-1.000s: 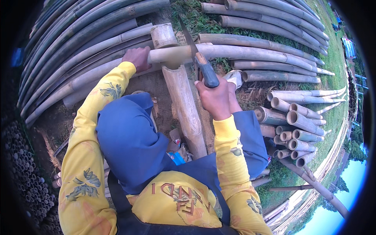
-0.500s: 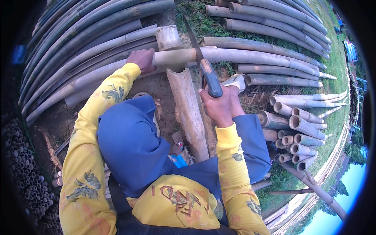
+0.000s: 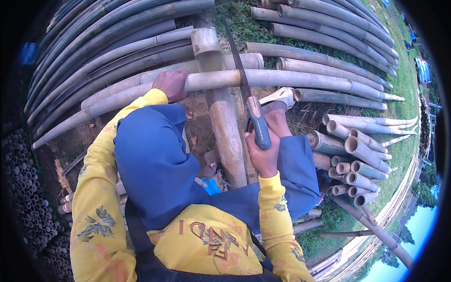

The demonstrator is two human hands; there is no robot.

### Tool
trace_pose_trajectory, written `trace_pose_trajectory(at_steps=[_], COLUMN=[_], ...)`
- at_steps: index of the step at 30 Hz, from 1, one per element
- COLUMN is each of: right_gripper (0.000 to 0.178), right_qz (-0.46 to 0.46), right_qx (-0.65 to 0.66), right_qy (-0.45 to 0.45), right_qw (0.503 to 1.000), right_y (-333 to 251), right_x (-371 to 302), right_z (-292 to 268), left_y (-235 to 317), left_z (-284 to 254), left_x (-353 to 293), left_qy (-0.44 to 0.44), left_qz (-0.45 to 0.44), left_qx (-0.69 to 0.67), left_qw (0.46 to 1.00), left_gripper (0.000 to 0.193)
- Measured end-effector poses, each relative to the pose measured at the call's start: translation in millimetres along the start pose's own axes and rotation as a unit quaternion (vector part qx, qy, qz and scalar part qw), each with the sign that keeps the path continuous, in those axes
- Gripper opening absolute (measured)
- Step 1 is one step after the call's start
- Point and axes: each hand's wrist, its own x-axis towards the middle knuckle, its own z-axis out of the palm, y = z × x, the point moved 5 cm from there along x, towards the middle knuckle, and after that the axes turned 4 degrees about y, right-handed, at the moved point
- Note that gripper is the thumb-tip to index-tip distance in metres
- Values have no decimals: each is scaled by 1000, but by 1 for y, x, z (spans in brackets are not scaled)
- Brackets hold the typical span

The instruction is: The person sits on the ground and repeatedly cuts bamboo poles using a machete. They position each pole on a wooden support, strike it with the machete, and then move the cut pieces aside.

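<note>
A long pale bamboo pole (image 3: 300,79) lies crosswise in front of me, over a thick upright-leaning bamboo post (image 3: 227,136) that runs toward my seat. My left hand (image 3: 171,86) is closed around the pole, left of the post. In my right hand (image 3: 263,155) is the dark-and-wood handle of a handsaw (image 3: 257,120). The saw's long narrow blade stands against the pole at a node, just right of the post, its tip pointing away from me. How deep the blade sits in the bamboo I cannot tell.
Long bamboo poles (image 3: 117,35) lie side by side at the far left, more (image 3: 329,28) at the far right. Cut bamboo tubes (image 3: 361,148) are stacked to my right. Many thin tubes (image 3: 33,188) are piled at the left edge. My trousered knees flank the post.
My right hand has drawn the saw back toward me, so more of the blade lies on my side of the pole. My left hand keeps its grip in nearly the same place.
</note>
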Motion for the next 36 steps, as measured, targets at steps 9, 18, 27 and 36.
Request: trace_pose_trajectory(at_steps=[9, 18, 27, 36], right_gripper=[26, 14, 17, 15], right_qz=[73, -24, 44, 27], right_qx=[-93, -19, -53, -11], right_qy=[-36, -11, 8, -13], right_qw=[992, 999, 998, 999], right_y=[-29, 1, -31, -3], right_x=[-167, 32, -137, -65], right_z=[-74, 9, -66, -24], left_y=[-8, 1, 21, 20], left_z=[5, 2, 10, -3], left_x=[0, 9, -41, -39], left_qy=[-6, -17, -19, -25], left_qz=[-2, 2, -11, -19], left_qx=[9, 11, -31, -7], left_qw=[1000, 1000, 999, 999], left_gripper=[49, 50, 40, 35])
